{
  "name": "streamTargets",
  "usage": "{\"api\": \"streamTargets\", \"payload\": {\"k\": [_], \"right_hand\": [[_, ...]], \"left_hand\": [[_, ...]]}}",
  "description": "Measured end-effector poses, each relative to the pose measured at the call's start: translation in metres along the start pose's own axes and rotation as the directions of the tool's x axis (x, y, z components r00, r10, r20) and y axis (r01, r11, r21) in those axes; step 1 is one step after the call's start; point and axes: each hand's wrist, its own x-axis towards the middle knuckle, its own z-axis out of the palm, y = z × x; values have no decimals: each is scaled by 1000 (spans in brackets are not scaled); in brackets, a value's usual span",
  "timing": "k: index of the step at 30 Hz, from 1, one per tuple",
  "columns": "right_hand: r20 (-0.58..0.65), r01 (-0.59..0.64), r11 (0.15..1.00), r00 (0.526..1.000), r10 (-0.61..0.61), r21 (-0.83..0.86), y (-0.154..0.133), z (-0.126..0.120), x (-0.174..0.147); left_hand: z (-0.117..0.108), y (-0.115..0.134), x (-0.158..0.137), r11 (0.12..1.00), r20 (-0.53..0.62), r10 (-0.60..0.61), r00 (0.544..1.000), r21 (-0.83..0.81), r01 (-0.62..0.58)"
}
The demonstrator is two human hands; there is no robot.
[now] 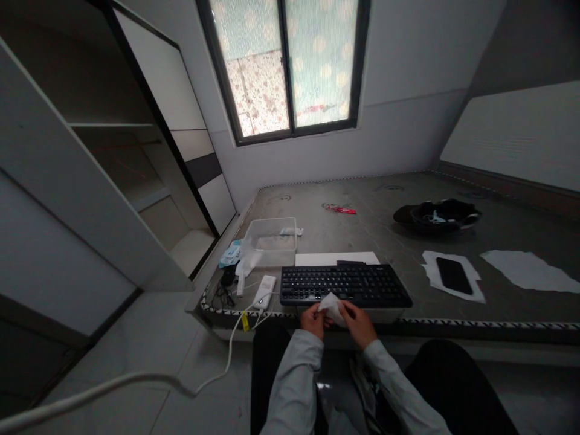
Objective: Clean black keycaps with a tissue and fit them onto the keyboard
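Between my two hands, just over the front edge of a black keyboard (pixel 339 284), is a crumpled white tissue (pixel 331 307). My left hand (pixel 313 320) has its fingers closed on the tissue's left side. On the right side, my right hand (pixel 357 322) pinches the same tissue. The keyboard lies raised on something pale, near the front edge of a grey mattress. Behind it sits a flat white piece (pixel 317 259), partly hidden by the keyboard.
Left of the keyboard are a white power strip (pixel 265 292) with a cable, a clear plastic box (pixel 272 261) and a blue-white packet (pixel 231 254). To the right lie a phone (pixel 454 275) on white paper, another white sheet (pixel 528 271) and a black cap (pixel 437 215). A red item (pixel 341 209) lies farther back.
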Motion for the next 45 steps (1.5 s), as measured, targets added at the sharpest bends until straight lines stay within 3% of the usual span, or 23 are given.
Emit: {"api": "streamTargets", "payload": {"k": [11, 16, 20, 25, 29, 33, 36, 38, 41, 43, 45], "right_hand": [[-13, -3, 998, 1000, 4, 59, 7, 7, 3], [-8, -34, 992, 999, 35, 121, 9, 1, 4], [53, -116, 979, 993, 109, 168, 11, -6, 6], [199, -45, 965, 980, -7, 258, 10, -10, 3], [303, -140, 944, 952, 46, 297, 12, -8, 1], [269, -203, 934, 955, 123, 293, 16, 0, 1], [237, -210, 917, 962, 133, 339, 16, 8, 0], [226, -206, 913, 965, 131, 353, 13, 12, -1], [126, -107, 965, 989, 79, 240, 7, 13, -3], [75, 1, 999, 997, -4, 40, 4, 11, -3], [99, 111, 978, 991, -94, -177, 5, 8, -2]], "left_hand": [[-3, -10, 8, 1000, -62, -14, 998, 4, 15], [-5, -11, 8, 995, -34, 71, 997, 70, -68], [-5, -10, 5, 981, -26, 131, 991, 147, -126], [-5, -3, -3, 963, -12, 135, 991, 236, -128], [-6, 5, -8, 877, 11, 224, 975, 433, -207], [-11, 9, -11, 734, 81, 369, 926, 586, -344], [-15, 11, -13, 703, 101, 358, 928, 625, -340], [-17, 13, -17, 686, 172, 339, 925, 628, -368], [-20, 16, -25, 663, 157, 316, 936, 668, -336], [-22, 19, -30, 634, 26, 297, 954, 742, -218], [-24, 22, -32, 574, -84, 272, 959, 813, -91]]}}
